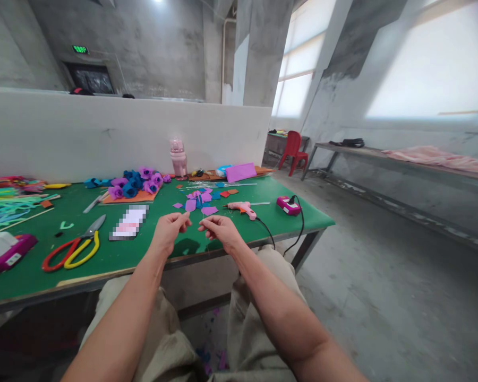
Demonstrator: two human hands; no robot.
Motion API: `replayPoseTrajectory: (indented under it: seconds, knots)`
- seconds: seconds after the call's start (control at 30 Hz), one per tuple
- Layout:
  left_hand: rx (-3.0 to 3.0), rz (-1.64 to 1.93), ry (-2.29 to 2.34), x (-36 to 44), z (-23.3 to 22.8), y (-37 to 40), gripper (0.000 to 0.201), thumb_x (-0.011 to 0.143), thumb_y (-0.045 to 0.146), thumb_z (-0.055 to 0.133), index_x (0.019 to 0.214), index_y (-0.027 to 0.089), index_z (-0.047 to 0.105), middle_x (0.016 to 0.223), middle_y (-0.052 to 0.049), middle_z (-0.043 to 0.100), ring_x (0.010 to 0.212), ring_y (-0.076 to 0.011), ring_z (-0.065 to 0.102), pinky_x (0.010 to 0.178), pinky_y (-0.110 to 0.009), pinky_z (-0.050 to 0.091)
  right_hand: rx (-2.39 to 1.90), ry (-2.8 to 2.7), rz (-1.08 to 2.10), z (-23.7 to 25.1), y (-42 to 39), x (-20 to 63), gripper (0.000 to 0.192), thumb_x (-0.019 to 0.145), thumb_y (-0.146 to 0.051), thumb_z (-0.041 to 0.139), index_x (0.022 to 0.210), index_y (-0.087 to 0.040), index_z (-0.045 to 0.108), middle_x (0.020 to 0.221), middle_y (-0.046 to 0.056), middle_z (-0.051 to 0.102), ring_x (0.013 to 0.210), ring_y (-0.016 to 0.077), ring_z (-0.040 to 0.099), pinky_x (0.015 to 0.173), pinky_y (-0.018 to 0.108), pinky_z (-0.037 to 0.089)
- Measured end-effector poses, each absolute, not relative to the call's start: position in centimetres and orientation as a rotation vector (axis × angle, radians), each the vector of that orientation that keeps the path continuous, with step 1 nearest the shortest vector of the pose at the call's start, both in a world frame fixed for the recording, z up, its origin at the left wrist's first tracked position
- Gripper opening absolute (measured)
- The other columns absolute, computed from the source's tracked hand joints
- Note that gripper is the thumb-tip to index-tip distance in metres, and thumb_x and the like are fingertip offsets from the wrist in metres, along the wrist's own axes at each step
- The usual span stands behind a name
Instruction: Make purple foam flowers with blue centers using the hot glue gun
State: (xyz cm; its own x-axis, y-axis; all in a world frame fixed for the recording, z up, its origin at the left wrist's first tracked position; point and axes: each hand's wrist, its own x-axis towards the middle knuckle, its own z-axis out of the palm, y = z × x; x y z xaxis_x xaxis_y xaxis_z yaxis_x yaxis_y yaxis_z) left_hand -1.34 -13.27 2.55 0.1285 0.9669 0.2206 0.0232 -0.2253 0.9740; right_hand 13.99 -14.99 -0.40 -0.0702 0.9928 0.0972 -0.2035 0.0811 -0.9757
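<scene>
Above the front edge of the green table [131, 260], my left hand [170, 229] is closed in a pinch, its fingertips by the purple paper pieces; what it holds is too small to make out. My right hand [222, 231] faces it a short gap away, thumb and finger also pinched, with a faint thin line near the fingertips that I cannot identify. Just beyond both hands lie purple and blue paper pieces [190, 205]. A pink glue gun [242, 208] rests on its side to the right of them.
Left of my hands are scissors [77, 246], a blurred-out phone [129, 223] and paper flowers [133, 183]. A pink bottle [178, 159] stands by the white partition [115, 132]. At right sits a purple power strip [289, 205], its black cord [301, 225] hanging off the edge.
</scene>
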Motion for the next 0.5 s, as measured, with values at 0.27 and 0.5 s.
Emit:
replayPoseTrajectory:
  seconds: [0.27, 0.5]
  knots:
    - [1.531, 1.152, 1.053, -1.1, 2.7, -13.7, 0.041, 0.068, 0.052, 0.060, 0.075, 0.013, 0.067, 0.061, -0.004, 0.062, 0.057, -0.0123, 0.053, 0.054, -0.022, 0.039, -0.960, -1.159, 1.255, -0.2, -15.3, 13.6, 0.030, 0.065, -0.043, 0.065, 0.073, -0.014, 0.064, 0.068, 0.002, 0.067, 0.044, 0.0036, 0.048, 0.042, 0.015, 0.038]
    - [1.439, 0.947, 0.815, -0.4, 2.4, -15.5, 0.042, 0.076, 0.048, 0.054, 0.101, 0.016, 0.063, 0.095, -0.009, 0.066, 0.074, -0.0170, 0.059, 0.059, -0.025, 0.044, -0.945, -1.342, 1.302, -0.5, -16.1, 11.7, 0.030, 0.068, -0.044, 0.062, 0.069, -0.015, 0.063, 0.055, -0.001, 0.059, 0.042, 0.0051, 0.049, 0.040, 0.016, 0.037]
